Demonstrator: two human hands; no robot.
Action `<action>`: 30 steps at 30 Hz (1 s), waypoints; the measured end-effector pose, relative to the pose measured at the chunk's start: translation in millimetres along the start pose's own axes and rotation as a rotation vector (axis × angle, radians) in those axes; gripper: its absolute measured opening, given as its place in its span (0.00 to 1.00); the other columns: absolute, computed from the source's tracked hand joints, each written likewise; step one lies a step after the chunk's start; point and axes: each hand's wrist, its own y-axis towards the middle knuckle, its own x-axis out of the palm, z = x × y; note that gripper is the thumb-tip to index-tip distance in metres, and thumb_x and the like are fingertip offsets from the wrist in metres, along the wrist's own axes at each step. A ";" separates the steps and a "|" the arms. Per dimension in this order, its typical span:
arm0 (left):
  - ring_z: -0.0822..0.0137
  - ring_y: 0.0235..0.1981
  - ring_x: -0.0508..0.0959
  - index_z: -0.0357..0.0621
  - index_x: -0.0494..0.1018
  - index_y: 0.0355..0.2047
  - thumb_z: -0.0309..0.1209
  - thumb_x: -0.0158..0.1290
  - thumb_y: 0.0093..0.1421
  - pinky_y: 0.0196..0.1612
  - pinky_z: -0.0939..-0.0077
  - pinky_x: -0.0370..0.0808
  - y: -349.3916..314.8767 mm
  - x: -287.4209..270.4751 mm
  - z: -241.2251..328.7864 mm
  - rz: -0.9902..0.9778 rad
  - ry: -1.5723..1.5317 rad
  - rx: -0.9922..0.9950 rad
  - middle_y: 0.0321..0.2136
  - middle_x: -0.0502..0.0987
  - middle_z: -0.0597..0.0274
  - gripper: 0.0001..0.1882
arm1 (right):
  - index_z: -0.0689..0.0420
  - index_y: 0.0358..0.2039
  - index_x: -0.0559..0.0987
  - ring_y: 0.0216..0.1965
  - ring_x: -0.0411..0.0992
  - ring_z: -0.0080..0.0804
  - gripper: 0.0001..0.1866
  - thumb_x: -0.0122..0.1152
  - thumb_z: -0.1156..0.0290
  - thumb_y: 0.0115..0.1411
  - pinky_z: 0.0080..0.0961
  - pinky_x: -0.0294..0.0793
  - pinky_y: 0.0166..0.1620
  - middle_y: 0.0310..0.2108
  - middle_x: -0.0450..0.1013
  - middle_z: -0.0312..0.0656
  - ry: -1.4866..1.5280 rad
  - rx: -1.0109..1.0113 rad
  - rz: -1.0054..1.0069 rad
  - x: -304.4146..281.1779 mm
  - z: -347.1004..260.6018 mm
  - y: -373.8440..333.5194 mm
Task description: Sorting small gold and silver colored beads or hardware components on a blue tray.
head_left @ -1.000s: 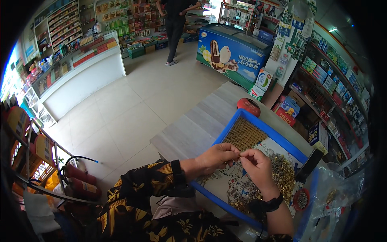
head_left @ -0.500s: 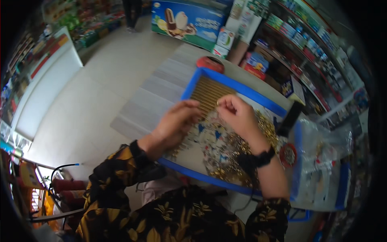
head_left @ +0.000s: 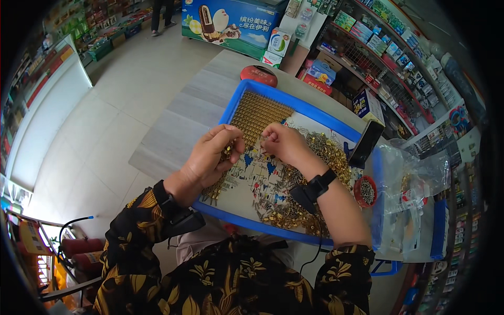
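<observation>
- While the left hand curls its fingers around a cluster of small gold-coloured pieces, the right hand bends its fingers inward, tips drawn together; whether these pinch a piece cannot be told.
- Held cluster: within the curl of the left fingers, partly exposed on the side facing the right hand.
- Handling (judged): each piece is probably very light, stiff and hard; its smooth metal may slip between fingertips, though breakage seems unlikely. A thumb-and-fingertip pinch on the thicker body would suit best, leaving the slim end free.
- Standing rows: just beyond the fingertips of both hands; close-set, gold-brown, in regular lines, slim ends apparently upward, giving a bristling texture.
- Loose heap: to the right of the right fingers; shiny gold bodies jumbled with thin silver-coloured pieces.
- Blue tray: beneath both hands; rectangular, apparently plastic, with a smooth raised rim; its pale floor, below the fingers, bears coloured markings.
- Red bowl: well apart from the right fingers, to their right; round, containing small silver-coloured pieces.
- Clear bag: farther right of the same fingers; thin, crumpled, glossy film.
</observation>
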 end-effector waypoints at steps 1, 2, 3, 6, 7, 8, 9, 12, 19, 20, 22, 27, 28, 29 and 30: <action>0.76 0.19 0.66 0.41 0.68 0.36 0.31 0.46 0.63 0.13 0.88 0.55 -0.1 0.2 0.3 0.001 0.014 -0.007 0.24 0.70 0.63 0.06 | 0.56 0.34 0.75 0.27 0.74 0.27 0.11 0.65 0.67 0.52 0.26 0.72 0.30 0.24 0.74 0.36 0.010 0.007 0.010 0.4 -0.3 1.3; 0.77 0.18 0.65 0.41 0.68 0.36 0.32 0.46 0.63 0.13 0.88 0.55 0.1 0.2 0.4 0.002 0.028 -0.014 0.23 0.69 0.63 0.07 | 0.56 0.34 0.75 0.27 0.74 0.27 0.11 0.65 0.67 0.52 0.26 0.72 0.30 0.24 0.74 0.36 0.009 0.007 0.010 1.0 -0.5 2.2; 0.77 0.18 0.65 0.41 0.68 0.36 0.32 0.46 0.63 0.13 0.88 0.55 0.8 -0.1 0.0 0.001 0.027 -0.014 0.23 0.69 0.63 0.07 | 0.56 0.33 0.76 0.27 0.74 0.27 0.11 0.64 0.67 0.52 0.26 0.72 0.30 0.24 0.74 0.37 -0.007 0.014 0.029 1.5 -0.6 2.9; 0.77 0.17 0.65 0.41 0.69 0.38 0.34 0.46 0.65 0.13 0.89 0.55 2.0 -2.4 -1.8 -0.057 0.081 -0.013 0.22 0.68 0.64 0.10 | 0.56 0.32 0.76 0.27 0.75 0.28 0.10 0.64 0.66 0.52 0.26 0.72 0.31 0.24 0.75 0.37 -0.037 0.030 0.066 3.5 0.0 4.2; 0.77 0.17 0.65 0.41 0.69 0.38 0.34 0.46 0.65 0.13 0.89 0.55 2.1 -3.1 -2.2 -0.057 0.082 -0.015 0.22 0.68 0.64 0.10 | 0.56 0.32 0.76 0.27 0.75 0.29 0.09 0.64 0.66 0.52 0.26 0.72 0.31 0.24 0.75 0.37 -0.032 0.023 0.056 4.0 1.0 5.0; 0.77 0.18 0.65 0.41 0.69 0.39 0.35 0.46 0.65 0.13 0.89 0.55 2.2 -3.9 -2.6 -0.073 0.092 -0.014 0.22 0.68 0.64 0.10 | 0.56 0.31 0.76 0.27 0.75 0.29 0.09 0.63 0.66 0.53 0.26 0.72 0.31 0.24 0.75 0.37 -0.026 0.016 0.047 4.2 2.1 5.7; 0.77 0.18 0.65 0.41 0.69 0.40 0.36 0.45 0.65 0.13 0.89 0.55 2.1 -4.5 -2.9 -0.090 0.102 -0.013 0.23 0.68 0.65 0.11 | 0.55 0.31 0.77 0.27 0.75 0.29 0.09 0.63 0.65 0.53 0.26 0.73 0.31 0.24 0.75 0.38 -0.021 0.010 0.038 4.1 2.7 5.8; 0.77 0.19 0.65 0.41 0.69 0.41 0.37 0.45 0.65 0.14 0.89 0.55 1.8 -2.1 -3.7 -0.090 0.117 -0.032 0.24 0.68 0.65 0.12 | 0.56 0.30 0.77 0.27 0.75 0.29 0.09 0.63 0.65 0.53 0.25 0.73 0.32 0.24 0.76 0.38 -0.028 -0.008 0.039 4.7 3.4 6.2; 0.76 0.21 0.65 0.39 0.69 0.41 0.37 0.43 0.66 0.15 0.89 0.55 1.8 6.7 -0.1 -0.074 0.080 -0.059 0.26 0.69 0.65 0.14 | 0.56 0.31 0.78 0.29 0.76 0.31 0.10 0.63 0.64 0.52 0.26 0.73 0.33 0.25 0.76 0.40 0.025 -0.007 0.011 -7.1 16.0 7.0; 0.76 0.22 0.67 0.40 0.70 0.40 0.36 0.43 0.65 0.16 0.88 0.56 0.8 5.3 1.4 -0.084 0.097 -0.059 0.26 0.70 0.65 0.13 | 0.55 0.31 0.79 0.29 0.76 0.33 0.10 0.62 0.64 0.52 0.28 0.74 0.34 0.26 0.77 0.41 0.018 -0.040 0.020 -13.4 15.4 6.2; 0.76 0.23 0.70 0.42 0.71 0.39 0.36 0.45 0.63 0.17 0.88 0.57 1.1 1.8 2.6 -0.101 0.128 -0.056 0.27 0.71 0.65 0.12 | 0.55 0.31 0.79 0.30 0.76 0.36 0.09 0.62 0.64 0.51 0.29 0.74 0.35 0.27 0.77 0.42 0.009 -0.072 0.025 -24.8 12.9 0.6; 0.76 0.22 0.70 0.42 0.72 0.37 0.38 0.45 0.63 0.17 0.88 0.57 0.7 -1.4 2.4 -0.113 0.156 -0.134 0.24 0.71 0.65 0.13 | 0.58 0.30 0.79 0.28 0.76 0.35 0.12 0.63 0.63 0.50 0.28 0.73 0.34 0.26 0.77 0.46 -0.081 -0.037 -0.103 -42.2 5.9 -34.4; 0.76 0.21 0.70 0.42 0.72 0.37 0.39 0.45 0.62 0.16 0.87 0.57 0.5 -2.0 -1.0 -0.082 0.166 -0.141 0.23 0.71 0.65 0.13 | 0.58 0.29 0.80 0.29 0.76 0.39 0.12 0.64 0.63 0.49 0.30 0.74 0.35 0.26 0.76 0.48 -0.139 -0.051 -0.134 -40.8 3.5 -36.7; 0.76 0.20 0.70 0.43 0.73 0.37 0.40 0.45 0.62 0.16 0.87 0.57 -0.7 -2.3 -2.5 -0.048 0.176 -0.146 0.22 0.70 0.65 0.14 | 0.57 0.29 0.80 0.30 0.75 0.42 0.13 0.64 0.61 0.48 0.32 0.74 0.35 0.26 0.76 0.48 -0.218 -0.032 -0.132 -38.2 2.0 -43.5; 0.76 0.20 0.69 0.42 0.72 0.40 0.37 0.44 0.63 0.15 0.87 0.57 -0.1 -2.5 -2.1 -0.132 0.151 -0.169 0.22 0.70 0.64 0.13 | 0.56 0.28 0.80 0.30 0.75 0.45 0.14 0.64 0.59 0.47 0.34 0.74 0.36 0.26 0.76 0.48 -0.297 -0.005 -0.124 -36.3 2.9 -48.9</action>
